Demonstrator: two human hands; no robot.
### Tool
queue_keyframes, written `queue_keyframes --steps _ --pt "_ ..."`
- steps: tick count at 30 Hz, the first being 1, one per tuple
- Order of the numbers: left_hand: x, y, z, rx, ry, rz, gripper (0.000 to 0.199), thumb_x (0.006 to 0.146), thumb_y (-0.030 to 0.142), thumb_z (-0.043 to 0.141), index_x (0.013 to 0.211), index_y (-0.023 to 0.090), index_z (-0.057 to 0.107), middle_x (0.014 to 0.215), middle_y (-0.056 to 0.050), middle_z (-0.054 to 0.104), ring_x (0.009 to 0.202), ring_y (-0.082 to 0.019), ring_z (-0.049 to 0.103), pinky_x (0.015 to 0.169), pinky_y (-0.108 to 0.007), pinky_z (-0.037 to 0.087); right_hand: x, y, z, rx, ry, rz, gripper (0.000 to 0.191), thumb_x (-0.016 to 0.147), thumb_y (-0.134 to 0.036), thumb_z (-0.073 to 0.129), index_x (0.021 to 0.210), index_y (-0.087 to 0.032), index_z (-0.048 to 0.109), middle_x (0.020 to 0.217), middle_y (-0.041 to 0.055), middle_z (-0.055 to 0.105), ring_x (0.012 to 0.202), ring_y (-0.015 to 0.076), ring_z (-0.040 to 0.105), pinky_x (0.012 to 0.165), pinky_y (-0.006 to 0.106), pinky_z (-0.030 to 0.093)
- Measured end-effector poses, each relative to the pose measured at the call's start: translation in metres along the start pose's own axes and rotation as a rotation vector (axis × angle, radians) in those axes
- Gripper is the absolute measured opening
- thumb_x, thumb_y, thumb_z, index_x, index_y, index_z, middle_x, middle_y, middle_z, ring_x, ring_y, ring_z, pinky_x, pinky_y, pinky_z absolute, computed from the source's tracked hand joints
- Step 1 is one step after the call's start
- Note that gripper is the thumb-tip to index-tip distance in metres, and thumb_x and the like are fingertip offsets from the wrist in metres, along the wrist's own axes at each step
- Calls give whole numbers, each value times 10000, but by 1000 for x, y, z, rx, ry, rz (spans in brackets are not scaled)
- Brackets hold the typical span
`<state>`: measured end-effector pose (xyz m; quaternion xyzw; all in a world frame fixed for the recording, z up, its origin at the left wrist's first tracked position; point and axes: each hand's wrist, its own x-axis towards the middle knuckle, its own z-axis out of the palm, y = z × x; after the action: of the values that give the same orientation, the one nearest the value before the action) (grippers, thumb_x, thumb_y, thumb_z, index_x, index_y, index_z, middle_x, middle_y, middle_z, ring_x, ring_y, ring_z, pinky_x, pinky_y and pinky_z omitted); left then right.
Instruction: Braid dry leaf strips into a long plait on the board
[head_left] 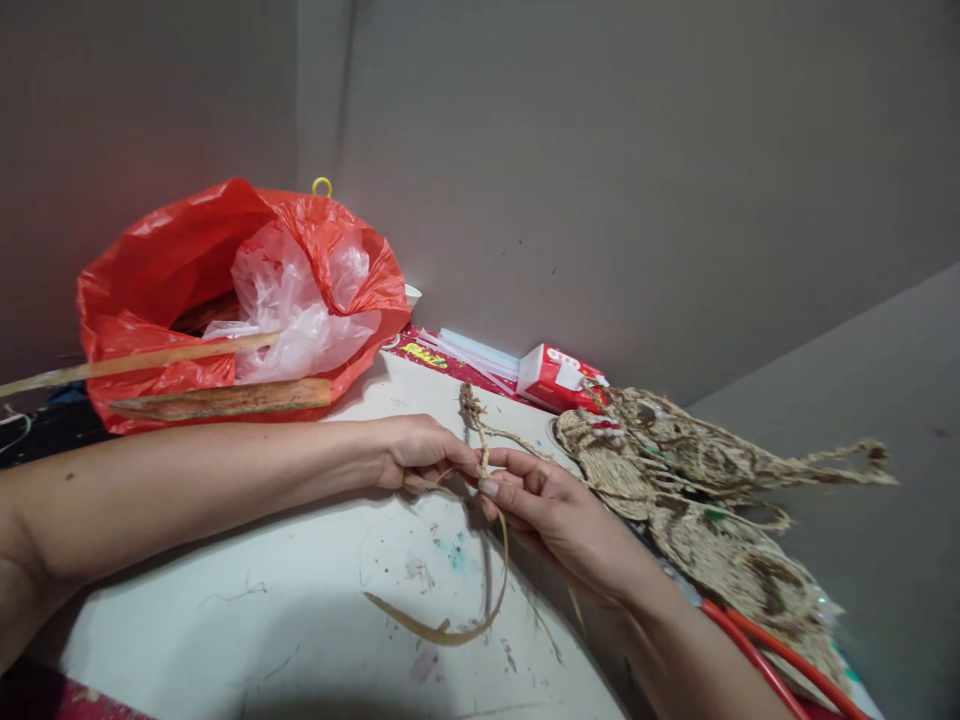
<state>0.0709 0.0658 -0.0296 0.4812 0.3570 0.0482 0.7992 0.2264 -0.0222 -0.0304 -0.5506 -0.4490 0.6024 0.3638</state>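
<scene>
Both hands meet over the white board, closed around a thin braided fibre cord (pixel 484 455). My right hand (pixel 536 495) pinches the cord between thumb and forefinger. Its knotted, frayed end (pixel 470 400) sticks up above the fingers. My left hand (pixel 431 455) touches the same spot, fingers curled, with a pale fibre strip (pixel 442 487) running through them. From below the pinch a long flat strip (pixel 504 570) hangs in a curve, its tip reaching left over the board. Part of the left fingertips is hidden behind the right hand.
An open red plastic bag (pixel 165 250) stands at the left, with clear plastic and dry stalk pieces (pixel 247 400). Woven straw sandals (pixel 735 560) and cords lie at the right beside red-handled cutters (pixel 757 650). A red-and-white packet (pixel 559 378) sits near the grey wall (pixel 600 180).
</scene>
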Motion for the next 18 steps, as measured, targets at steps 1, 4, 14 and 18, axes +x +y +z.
queue_keyframes --steps 1,4,14,18 --pt "-1 1 0 7 -7 0 230 622 179 638 510 156 438 376 91 264 344 -24 136 356 -204 42 0 0 0 -4 1 0 385 730 -397 694 1019 -186 553 632 -23 553 457 66 335 427 202 186" --pt "-2 2 -2 26 -26 3 187 621 162 648 543 144 479 383 98 267 355 -19 143 364 -196 48 -1 -3 1 -22 5 1 419 736 -407 685 1054 -193 516 596 -37 554 419 51 267 408 198 134" --pt "-4 -3 4 98 -59 101 112 707 176 601 647 139 514 500 35 510 422 -54 438 424 -179 304 -3 -6 -1 -98 52 6 554 660 -479 721 1055 -179 475 555 -49 564 371 31 245 381 196 109" --pt "-6 -3 8 216 16 145 99 717 174 503 620 157 513 396 85 318 327 -38 207 353 -206 125 -2 -4 0 -183 89 -16 557 677 -440 717 1093 -153 484 552 -37 580 403 55 336 407 203 191"
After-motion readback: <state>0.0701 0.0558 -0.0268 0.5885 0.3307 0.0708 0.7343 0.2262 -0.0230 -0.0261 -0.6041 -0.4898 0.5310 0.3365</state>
